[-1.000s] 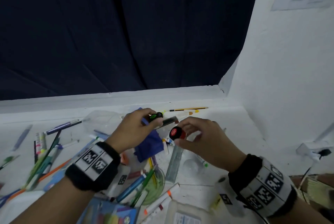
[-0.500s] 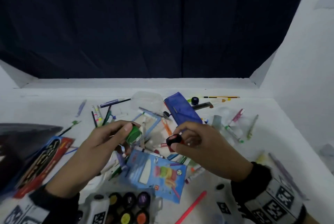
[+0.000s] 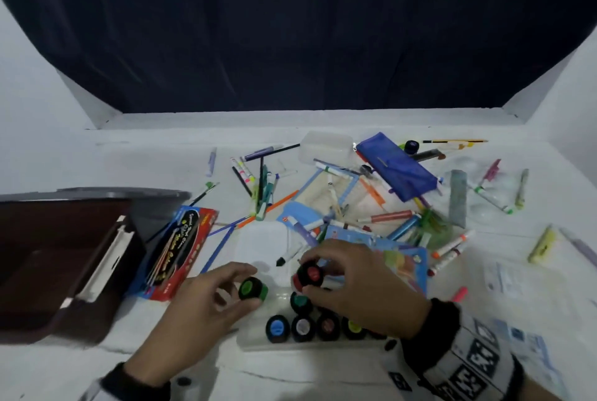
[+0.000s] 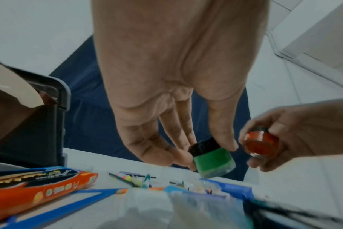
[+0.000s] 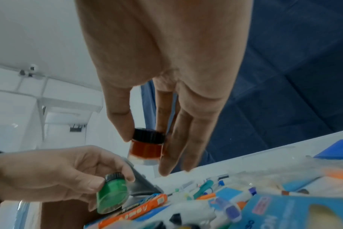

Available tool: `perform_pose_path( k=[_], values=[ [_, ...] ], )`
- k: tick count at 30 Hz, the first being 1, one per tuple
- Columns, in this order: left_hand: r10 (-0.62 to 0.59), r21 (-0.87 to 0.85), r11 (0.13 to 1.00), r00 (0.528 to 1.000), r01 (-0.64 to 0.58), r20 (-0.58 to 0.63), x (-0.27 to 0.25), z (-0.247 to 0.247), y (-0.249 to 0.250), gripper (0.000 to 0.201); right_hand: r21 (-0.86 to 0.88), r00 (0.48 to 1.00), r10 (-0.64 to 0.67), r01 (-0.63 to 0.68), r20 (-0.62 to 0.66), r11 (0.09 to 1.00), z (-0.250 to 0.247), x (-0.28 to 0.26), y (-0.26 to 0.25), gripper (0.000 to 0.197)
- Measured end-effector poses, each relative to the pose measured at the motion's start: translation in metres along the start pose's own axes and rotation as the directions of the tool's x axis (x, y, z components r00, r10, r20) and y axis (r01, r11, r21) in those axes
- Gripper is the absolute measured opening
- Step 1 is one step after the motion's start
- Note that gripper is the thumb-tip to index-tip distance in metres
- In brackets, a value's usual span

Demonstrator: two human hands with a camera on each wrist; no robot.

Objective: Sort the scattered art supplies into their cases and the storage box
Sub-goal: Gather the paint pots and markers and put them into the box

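Item: green paint pot (image 3: 253,288), black screw cap, pinched at the cap between thumb and curled fingertips of the left hand (image 3: 200,313); pot tilted, base angled down and away in the left wrist view (image 4: 213,161)

Item: red paint pot (image 3: 309,274), black cap, pinched the same way by the right hand (image 3: 358,287), held near upright (image 5: 146,148); ring and little fingers extended, holding nothing

Item: clear paint-pot tray (image 3: 255,341), nearest the person; holds capped pots in blue (image 3: 277,328), pale (image 3: 302,326) and others, part hidden under the right hand

Relation: both pots hang just above the tray's far-left end, cap upward, the tray's bare slots directly beneath the fingers. Left hand is nearer the vacant left end; right hand nearer the teal-capped pot (image 3: 300,301). Judged next move: straight lowering, the green pot first righted

Room: open above the tray; filled pots crowd the near row. Storage box (image 3: 64,258) well left, marker carton (image 3: 181,248) between. Loose pens and blue pencil case (image 3: 397,171) lie beyond, out of the path
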State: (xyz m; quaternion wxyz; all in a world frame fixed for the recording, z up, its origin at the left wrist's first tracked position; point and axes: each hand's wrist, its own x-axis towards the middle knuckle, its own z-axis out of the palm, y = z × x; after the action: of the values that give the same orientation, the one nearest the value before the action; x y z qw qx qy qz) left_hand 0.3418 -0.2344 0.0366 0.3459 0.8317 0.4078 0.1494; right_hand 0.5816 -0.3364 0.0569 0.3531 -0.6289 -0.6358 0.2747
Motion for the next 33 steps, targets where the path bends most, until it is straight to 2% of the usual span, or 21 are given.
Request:
perform_pose_path(
  k=[3,6,8,14,18,21,27,30,33],
  values=[
    [0.080,0.118,0.989,0.996,-0.085,0.044,0.004,0.002,-0.015,0.036,-0.169,0.995,-0.039,0.055,0.096,0.984,0.023,0.011,-0.007,0.023],
    [0.173,0.177,0.966,0.981,-0.186,0.086,0.009,0.003,-0.019,0.040,-0.330,0.983,0.008,0.054,0.185,0.942,0.034,0.019,-0.011,0.025],
    [0.217,0.214,0.947,0.969,-0.238,0.116,0.010,0.002,-0.020,0.039,-0.367,0.978,0.033,0.047,0.208,0.929,0.039,0.022,-0.014,0.026],
    [0.290,0.205,0.929,0.950,-0.309,0.119,0.014,0.007,-0.035,0.031,-0.445,0.966,0.056,0.064,0.252,0.893,0.047,0.026,-0.016,0.024],
    [0.258,0.199,0.941,0.961,-0.274,0.103,0.015,0.009,-0.042,0.032,-0.521,0.948,0.120,0.054,0.294,0.852,0.054,0.029,-0.012,0.031],
    [0.228,0.190,0.950,0.967,-0.246,0.112,0.016,0.009,-0.041,0.035,-0.532,0.940,0.145,0.044,0.309,0.846,0.055,0.032,-0.012,0.038],
    [0.199,0.227,0.947,0.970,-0.227,0.139,0.016,0.011,-0.033,0.041,-0.454,0.952,0.075,0.072,0.298,0.888,0.045,0.032,-0.005,0.034],
    [0.201,0.229,0.947,0.972,-0.225,0.122,0.016,0.013,-0.024,0.041,-0.377,0.971,0.047,0.046,0.234,0.925,0.033,0.030,0.000,0.032],
    [0.221,0.157,0.961,0.974,-0.226,0.053,0.018,0.014,-0.005,0.036,-0.295,0.990,0.010,0.031,0.138,0.955,0.013,0.025,0.007,0.026]
  ],
)
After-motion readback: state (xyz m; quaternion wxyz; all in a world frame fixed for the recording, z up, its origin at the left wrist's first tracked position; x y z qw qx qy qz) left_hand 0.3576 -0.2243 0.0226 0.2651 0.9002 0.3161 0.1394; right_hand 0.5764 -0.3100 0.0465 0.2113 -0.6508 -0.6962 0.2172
